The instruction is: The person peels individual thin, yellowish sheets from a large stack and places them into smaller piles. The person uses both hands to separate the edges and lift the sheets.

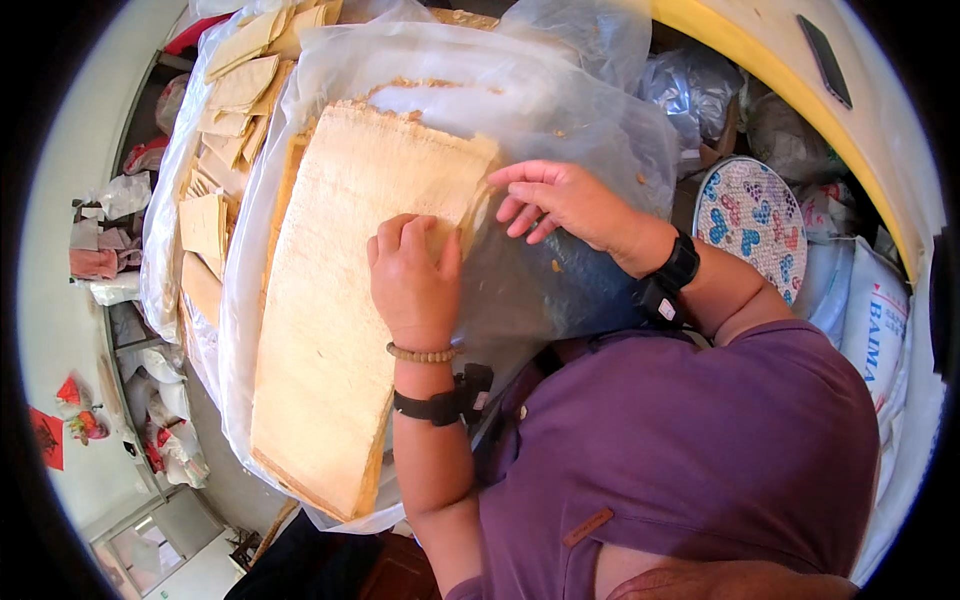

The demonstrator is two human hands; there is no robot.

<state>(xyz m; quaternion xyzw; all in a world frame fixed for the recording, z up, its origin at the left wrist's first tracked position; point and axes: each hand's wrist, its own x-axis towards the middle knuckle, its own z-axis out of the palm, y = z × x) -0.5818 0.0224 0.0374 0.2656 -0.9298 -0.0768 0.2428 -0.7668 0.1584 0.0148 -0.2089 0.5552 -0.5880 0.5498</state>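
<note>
A tall stack of thin, pale-yellow sheets (330,300), resembling crisp flatbread, lies on clear plastic sheeting (585,135) before me. Its edges are ragged and crumbly. My left hand (416,274) rests on the top sheet near the right-hand edge, fingers curled and thumb bent inward; whether it pinches the sheet is hidden. Beside the stack's upper right corner is my right hand (566,202), its fingers apart and nothing in its grasp. One fingertip there is at or very near the sheets' edge.
Folded pale-yellow sheets (236,90) are piled on plastic to the left. A round cushion with a heart pattern (750,225) and a white printed sack (874,322) stand at the right. A phone (823,60) lies on a yellow-edged surface. Bagged goods (169,375) line the far wall.
</note>
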